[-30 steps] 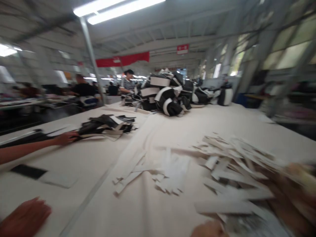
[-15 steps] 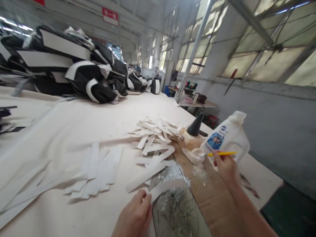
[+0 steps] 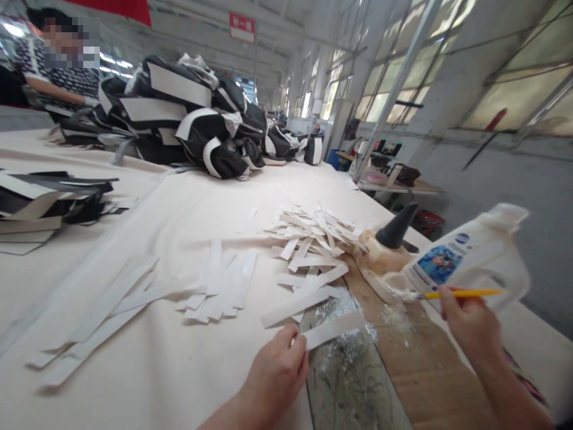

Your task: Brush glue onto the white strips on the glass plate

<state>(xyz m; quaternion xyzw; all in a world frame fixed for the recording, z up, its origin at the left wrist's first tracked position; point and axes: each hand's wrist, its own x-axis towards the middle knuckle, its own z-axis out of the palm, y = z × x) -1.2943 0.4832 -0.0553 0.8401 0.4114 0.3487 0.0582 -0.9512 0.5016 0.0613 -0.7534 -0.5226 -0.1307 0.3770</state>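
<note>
My left hand (image 3: 281, 365) pinches one end of a white strip (image 3: 336, 329), whose other end lies over a glue-smeared board (image 3: 353, 388). A yellow-handled brush (image 3: 477, 292) is gripped in my right hand (image 3: 472, 325). Its tip meets the white-smeared rim of a cut-open plastic container (image 3: 380, 280), which has a black cone (image 3: 397, 227) on it. Right behind that hand leans a white jug (image 3: 486, 257) with a blue picture label. Brown cardboard (image 3: 430, 364) lies under the container, beside the board. A heap of loose white strips (image 3: 308, 239) sits left of the container.
More white strips lie in a stack (image 3: 224, 286) and as longer pieces (image 3: 102, 316) to the left. Black and white pieces (image 3: 67, 197) are at far left. Black-and-white sewn items (image 3: 179, 113) are piled at the back, near another person (image 3: 58, 65).
My view has swung left, bringing the other person into sight. My left hand still holds the strip, which now looks straighter. The brush tip stays at the container's rim.
</note>
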